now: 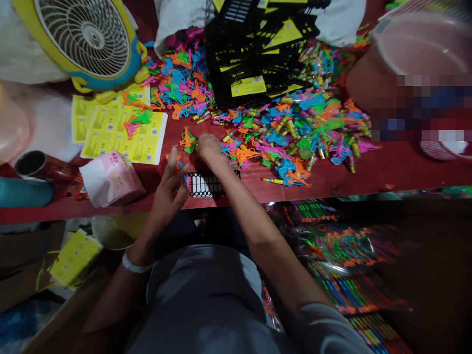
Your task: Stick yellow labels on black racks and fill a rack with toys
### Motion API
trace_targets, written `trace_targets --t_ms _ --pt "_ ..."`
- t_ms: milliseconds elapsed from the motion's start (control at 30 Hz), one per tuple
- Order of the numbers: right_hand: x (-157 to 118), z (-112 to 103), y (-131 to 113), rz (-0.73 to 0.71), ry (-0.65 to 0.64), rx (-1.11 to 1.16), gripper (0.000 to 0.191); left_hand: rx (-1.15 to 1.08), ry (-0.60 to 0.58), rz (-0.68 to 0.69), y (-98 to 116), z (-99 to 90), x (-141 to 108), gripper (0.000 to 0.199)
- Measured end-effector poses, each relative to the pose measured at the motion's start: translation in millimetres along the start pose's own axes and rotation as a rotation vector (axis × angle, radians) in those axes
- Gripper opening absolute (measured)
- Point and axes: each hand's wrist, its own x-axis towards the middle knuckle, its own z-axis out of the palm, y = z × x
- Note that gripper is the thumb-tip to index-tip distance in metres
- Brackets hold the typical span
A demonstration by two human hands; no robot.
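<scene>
Plastic pieces (187,135) lie beyond the black frame (206,185). Left hand (168,189), beside it: grip wide. Right hand (209,147), beyond it: grip not discernible. Apparent step: picking; next move likely calls for a fine pinch.

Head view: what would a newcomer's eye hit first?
Likely the bright plastic pieces strewn across the red table, with black frames piled top centre. Then the yellow-and-blue fan, upper left. Nearer, the left hand is beside a black grid, the right hand just beyond it.

The gridded tray (212,186) is black, the plastic pieces (324,125) orange, green, blue and pink, the printed sheets (114,142) yellow.
</scene>
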Motion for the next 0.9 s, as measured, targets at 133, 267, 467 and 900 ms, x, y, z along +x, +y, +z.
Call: trace_targets --t_ms 133,267,467,900 --pt "-23.8 14.5 19.9 -0.151 0.186 0.415 0.027 0.004 0.020 -0.031 1.1 -1.0 -1.9 0.046" --pt "-56.2 42.3 35.2 -0.326 0.092 0.843 0.024 0.018 -0.019 -0.039 2.9 -0.9 -1.7 0.051" --pt "-69.5 50.7 23.2 -0.376 0.016 0.748 0.022 0.046 -0.075 -0.034 6.1 -3.8 3.2 0.057" --pt "-67.8 57.6 23.2 -0.428 0.021 0.575 0.038 0.059 -0.190 0.038 1.5 -11.5 5.7 0.063"
